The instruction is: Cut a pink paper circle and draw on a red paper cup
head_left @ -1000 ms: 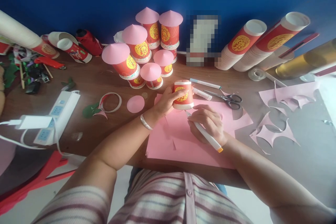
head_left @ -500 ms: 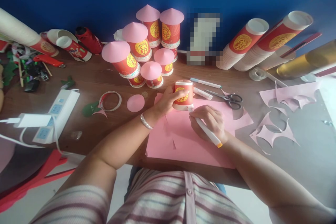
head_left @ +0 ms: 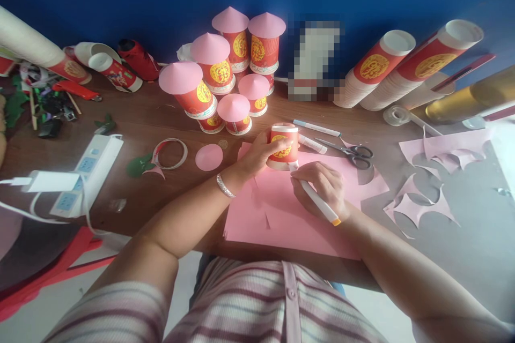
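My left hand (head_left: 261,151) is wrapped round a red paper cup (head_left: 285,158) with a gold emblem and a white band along its lower edge. In my right hand (head_left: 322,185) is a white marker (head_left: 321,202) with an orange end, held like a pen. The marker's tip meets or nearly meets the white band; the exact contact is hard to make out. Both hands are over a stack of pink paper (head_left: 277,209). Just beyond the cup lie a blue-ended marker (head_left: 316,128) and a second white marker (head_left: 313,144), beside black-handled scissors (head_left: 359,155).
Several red cups with pink cone tops (head_left: 210,49) stand at the back. Stacked paper cups (head_left: 372,68) lean at the right, near a tape roll (head_left: 396,116) and pink paper scraps (head_left: 428,203). A pink disc (head_left: 209,157), a tape ring (head_left: 171,154) and a power strip (head_left: 88,176) lie left.
The view has shifted slightly. Both hands keep nearly the same pose, with the cup in the left and the marker at its white band.
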Tool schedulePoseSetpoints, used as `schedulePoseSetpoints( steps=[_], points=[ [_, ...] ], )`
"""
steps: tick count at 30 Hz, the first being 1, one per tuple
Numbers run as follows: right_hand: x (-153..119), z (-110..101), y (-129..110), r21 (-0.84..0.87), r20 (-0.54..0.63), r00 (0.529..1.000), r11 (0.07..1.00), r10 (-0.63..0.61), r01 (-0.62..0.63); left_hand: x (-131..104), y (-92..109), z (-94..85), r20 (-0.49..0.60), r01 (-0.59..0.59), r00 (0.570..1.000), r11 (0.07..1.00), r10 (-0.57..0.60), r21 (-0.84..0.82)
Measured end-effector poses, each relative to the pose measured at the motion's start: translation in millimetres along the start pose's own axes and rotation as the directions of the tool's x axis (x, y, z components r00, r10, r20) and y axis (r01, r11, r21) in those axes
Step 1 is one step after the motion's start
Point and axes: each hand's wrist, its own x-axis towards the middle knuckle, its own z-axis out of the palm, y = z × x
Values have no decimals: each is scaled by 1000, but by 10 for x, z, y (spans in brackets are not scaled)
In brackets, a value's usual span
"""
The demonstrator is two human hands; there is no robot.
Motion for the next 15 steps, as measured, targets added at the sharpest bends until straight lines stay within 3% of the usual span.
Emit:
schedulePoseSetpoints(
  steps=[15],
  points=[
    [-17,-2,-39,31,62,997,999,41,-43,1,-1,-20,-11,-7,1000,996,8,86]
  ],
)
